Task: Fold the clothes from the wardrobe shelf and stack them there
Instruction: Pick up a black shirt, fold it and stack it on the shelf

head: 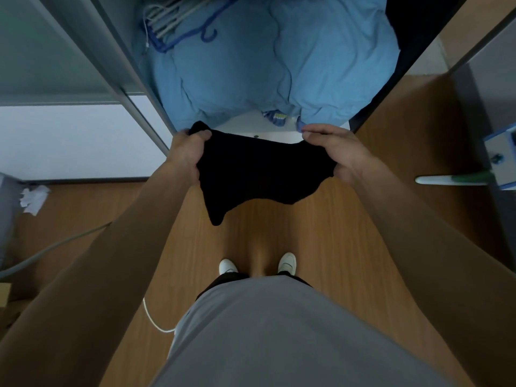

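A black garment point(257, 174) hangs stretched between both hands in front of the wardrobe shelf point(251, 127). My left hand point(187, 152) grips its left edge with fingers curled into the cloth. My right hand point(335, 152) grips its right edge the same way. The garment's lower part droops toward the floor. Behind it, a large crumpled light blue bedding or cloth point(279, 60) fills the shelf. A small blue patterned item point(275, 118) peeks out under the blue cloth at the shelf's front.
Blue and white hangers point(178, 20) lie at the shelf's back left. A grey sliding door frame point(125, 79) stands on the left, a wooden panel point(418, 129) on the right. A bin with white paper point(30, 199) and cables lie on the wooden floor.
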